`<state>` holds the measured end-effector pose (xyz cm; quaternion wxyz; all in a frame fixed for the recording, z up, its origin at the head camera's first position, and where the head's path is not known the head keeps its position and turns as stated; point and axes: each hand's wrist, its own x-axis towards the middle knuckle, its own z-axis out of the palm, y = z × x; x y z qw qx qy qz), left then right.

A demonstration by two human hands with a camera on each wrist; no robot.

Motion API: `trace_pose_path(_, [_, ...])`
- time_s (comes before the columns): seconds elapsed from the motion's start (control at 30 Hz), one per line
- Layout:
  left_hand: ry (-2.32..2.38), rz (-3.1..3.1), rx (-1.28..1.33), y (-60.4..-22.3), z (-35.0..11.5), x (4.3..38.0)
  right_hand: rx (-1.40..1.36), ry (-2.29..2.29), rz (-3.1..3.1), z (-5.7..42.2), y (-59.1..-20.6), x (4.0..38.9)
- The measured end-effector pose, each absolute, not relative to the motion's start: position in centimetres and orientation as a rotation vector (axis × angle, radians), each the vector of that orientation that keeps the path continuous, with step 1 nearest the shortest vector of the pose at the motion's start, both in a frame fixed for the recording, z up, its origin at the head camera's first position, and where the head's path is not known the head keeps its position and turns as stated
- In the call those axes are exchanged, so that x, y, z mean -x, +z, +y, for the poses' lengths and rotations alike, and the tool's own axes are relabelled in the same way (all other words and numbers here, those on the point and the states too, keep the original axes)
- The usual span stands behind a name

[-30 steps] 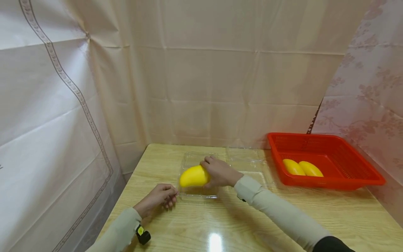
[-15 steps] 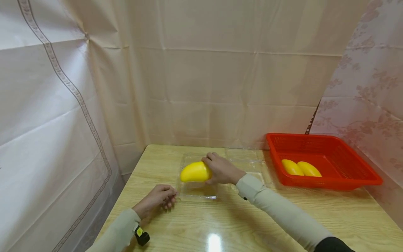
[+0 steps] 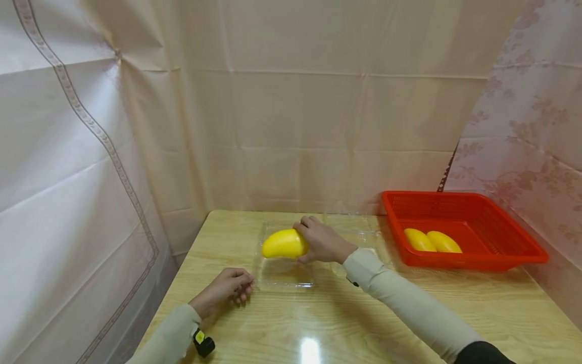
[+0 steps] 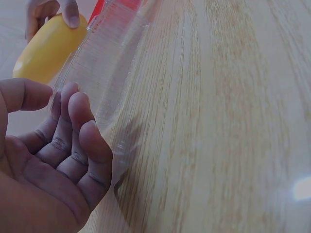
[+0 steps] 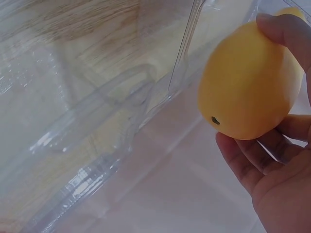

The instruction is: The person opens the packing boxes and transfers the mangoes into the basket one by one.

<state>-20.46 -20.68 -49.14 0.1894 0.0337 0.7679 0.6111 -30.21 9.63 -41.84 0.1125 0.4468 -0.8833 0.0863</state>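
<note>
My right hand (image 3: 322,241) grips a yellow mango (image 3: 284,243) by its right end, holding it over a clear plastic clamshell box (image 3: 286,283). In the right wrist view, the thumb lies on top of the mango (image 5: 245,82) and the other fingers curl under it; a small dark stem mark shows on its end. My left hand (image 3: 227,288) is at the front left corner of the box, thumb and forefinger pinching its edge. The left wrist view shows that pinch at the rim of the box (image 4: 104,63), with the other fingers of the left hand (image 4: 58,155) loosely curled.
A red plastic basket (image 3: 473,262) stands at the right with two more yellow mangoes (image 3: 432,240) inside. The box's clear lid (image 3: 354,222) lies spread to the right, beneath and behind my right forearm. Cloth curtains (image 3: 291,111) enclose the wooden table (image 3: 273,328).
My right hand has raised the mango slightly and shifted it toward the back of the box. My left hand has stayed at the box's corner.
</note>
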Motion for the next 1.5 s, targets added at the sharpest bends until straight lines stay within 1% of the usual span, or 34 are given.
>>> trace_pose_path(0.43, [1.734, 2.141, -0.114, -49.2, -20.7, 20.3, -1.282, 0.272, -2.589, 10.9, -41.7, 30.8])
trace_pose_path(1.5, [1.743, 2.118, -0.113, -49.4, -20.9, 20.6, -1.113, 0.370, -2.653, 14.2, -40.6, 32.1])
